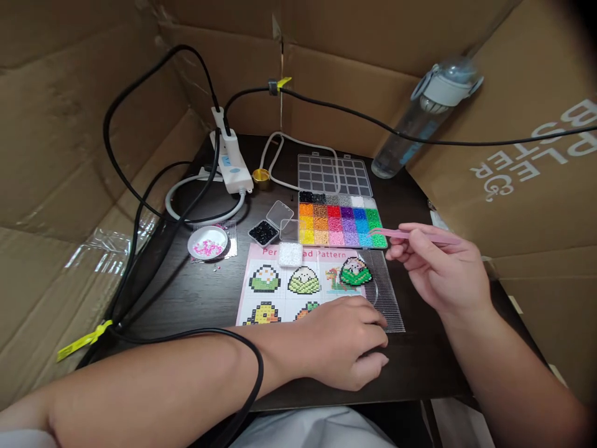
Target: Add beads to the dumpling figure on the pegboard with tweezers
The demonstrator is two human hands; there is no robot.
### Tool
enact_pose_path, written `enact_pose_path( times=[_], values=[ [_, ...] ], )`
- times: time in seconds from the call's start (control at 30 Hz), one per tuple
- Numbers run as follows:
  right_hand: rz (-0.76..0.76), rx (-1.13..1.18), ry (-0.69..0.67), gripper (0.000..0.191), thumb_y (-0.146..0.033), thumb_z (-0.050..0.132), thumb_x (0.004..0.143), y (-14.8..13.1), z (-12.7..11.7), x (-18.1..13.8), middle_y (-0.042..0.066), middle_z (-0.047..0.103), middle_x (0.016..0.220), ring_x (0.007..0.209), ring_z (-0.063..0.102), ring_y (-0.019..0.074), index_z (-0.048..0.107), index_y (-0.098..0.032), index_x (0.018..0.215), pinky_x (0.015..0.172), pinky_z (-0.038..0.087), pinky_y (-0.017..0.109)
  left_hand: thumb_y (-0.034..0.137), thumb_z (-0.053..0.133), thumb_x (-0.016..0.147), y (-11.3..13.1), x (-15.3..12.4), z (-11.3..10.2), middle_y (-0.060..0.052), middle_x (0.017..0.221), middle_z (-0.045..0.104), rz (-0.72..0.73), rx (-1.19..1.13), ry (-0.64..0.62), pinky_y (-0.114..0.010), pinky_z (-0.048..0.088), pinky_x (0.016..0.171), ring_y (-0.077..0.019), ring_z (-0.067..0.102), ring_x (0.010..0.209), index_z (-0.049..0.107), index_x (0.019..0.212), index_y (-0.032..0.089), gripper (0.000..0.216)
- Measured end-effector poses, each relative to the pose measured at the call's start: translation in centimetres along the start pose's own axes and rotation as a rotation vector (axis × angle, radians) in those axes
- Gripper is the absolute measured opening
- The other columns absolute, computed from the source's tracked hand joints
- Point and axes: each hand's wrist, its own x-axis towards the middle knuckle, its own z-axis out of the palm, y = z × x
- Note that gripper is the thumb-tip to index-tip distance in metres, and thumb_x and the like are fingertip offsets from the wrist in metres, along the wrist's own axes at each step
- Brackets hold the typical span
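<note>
My right hand (438, 270) pinches pink tweezers (436, 237), their bent tips over the right side of a compartment box (342, 247) of coloured fuse beads. Whether a bead is between the tips is too small to tell. My left hand (349, 342) rests palm down over the lower part of a printed bead pattern sheet (284, 289), fingers slightly bent and apart. Just beyond its knuckles lies a green, white and black bead figure (355, 272) on a clear pegboard (390, 311), which overlaps the sheet's right side. My left hand hides part of both.
Small open boxes hold black beads (263, 233) and white beads (290, 255). To the left, a white dish (192, 244) contains pink and white beads. Behind are a power strip (233, 165), a gold cup (261, 179) and a bottle (415, 124). A black cable (254, 354) crosses my left forearm. Cardboard walls surround the table.
</note>
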Motion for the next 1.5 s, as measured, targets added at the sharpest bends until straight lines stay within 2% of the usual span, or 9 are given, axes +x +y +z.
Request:
enact_pose_path(
  times=[0.17,0.33,0.53,0.8,0.9,1.03,1.23,1.4,1.5],
  values=[
    [-0.187,-0.279,-0.184,0.009,-0.031,0.076,0.084,-1.2,3.9,0.4,0.005,0.078,0.094,0.086,0.074,0.0204,0.080,-0.024,0.087,0.079,0.063,0.035,0.026,0.059,0.088,0.0,0.2,-0.1,-0.010,0.098,0.076,-0.020,-0.094,0.020,-0.032,0.055,0.089,-0.0195,0.069,0.087,0.073,0.081,0.012,0.022],
    [-0.223,-0.390,-0.270,0.007,-0.026,0.076,0.081,-0.1,7.1,0.0,0.003,0.080,0.093,0.085,0.077,0.0212,0.081,-0.025,0.086,0.077,0.065,0.034,0.025,0.058,0.087,-0.1,0.2,0.4,-0.008,0.087,0.077,-0.065,-0.190,0.030,-0.030,0.056,0.087,-0.0174,0.071,0.083,0.070,0.075,0.013,0.021],
    [-0.202,-0.379,-0.369,0.012,-0.021,0.072,0.084,1.1,7.8,-0.8,0.003,0.081,0.093,0.086,0.077,0.0205,0.082,-0.027,0.088,0.076,0.065,0.034,0.025,0.058,0.087,0.1,0.1,0.6,-0.005,0.073,0.075,-0.163,-0.263,0.005,-0.025,0.054,0.068,-0.0143,0.069,0.071,0.070,0.067,0.013,0.026],
    [-0.155,-0.377,-0.333,0.011,-0.021,0.073,0.083,1.7,7.9,-1.1,0.003,0.080,0.091,0.082,0.076,0.0203,0.082,-0.027,0.086,0.070,0.065,0.033,0.027,0.060,0.087,0.1,0.1,0.4,-0.004,0.071,0.074,-0.192,-0.241,-0.020,-0.024,0.052,0.065,-0.0140,0.069,0.068,0.070,0.067,0.013,0.026],
    [-0.225,-0.421,-0.193,0.008,-0.023,0.075,0.082,1.3,6.7,-0.6,0.002,0.080,0.087,0.081,0.076,0.0213,0.081,-0.028,0.084,0.071,0.064,0.034,0.025,0.059,0.087,-0.1,0.2,0.3,-0.005,0.071,0.073,-0.117,-0.214,0.000,-0.026,0.054,0.076,-0.0144,0.068,0.070,0.069,0.067,0.013,0.025],
    [-0.256,-0.315,0.050,0.006,-0.027,0.078,0.082,0.5,2.7,0.6,0.002,0.079,0.086,0.079,0.075,0.0214,0.080,-0.030,0.087,0.073,0.063,0.036,0.022,0.056,0.088,-0.2,0.3,0.1,-0.006,0.071,0.072,-0.081,-0.202,0.030,-0.030,0.055,0.082,-0.0149,0.067,0.070,0.067,0.069,0.014,0.023],
    [-0.089,-0.217,-0.001,0.014,-0.030,0.082,0.078,1.9,-3.0,0.0,0.004,0.079,0.085,0.070,0.073,0.0183,0.080,-0.025,0.090,0.068,0.062,0.033,0.021,0.054,0.088,-0.1,0.3,-0.3,-0.007,0.074,0.073,-0.082,-0.211,0.031,-0.032,0.055,0.080,-0.0162,0.067,0.072,0.068,0.074,0.013,0.021],
    [0.015,-0.077,-0.078,0.015,-0.034,0.085,0.073,4.4,-4.5,-1.0,0.005,0.079,0.080,0.061,0.069,0.0152,0.080,-0.024,0.083,0.062,0.060,0.030,0.019,0.055,0.088,0.1,0.3,-0.6,-0.006,0.074,0.073,-0.096,-0.212,0.005,-0.032,0.054,0.080,-0.0168,0.068,0.074,0.068,0.074,0.013,0.020],
    [0.046,-0.113,-0.099,0.013,-0.033,0.084,0.075,5.4,-4.8,-0.9,0.004,0.080,0.082,0.064,0.070,0.0139,0.081,-0.024,0.085,0.063,0.059,0.027,0.018,0.056,0.089,0.0,0.4,-0.7,-0.006,0.076,0.074,-0.089,-0.230,0.009,-0.032,0.054,0.081,-0.0162,0.068,0.075,0.067,0.075,0.014,0.018]
  ],
)
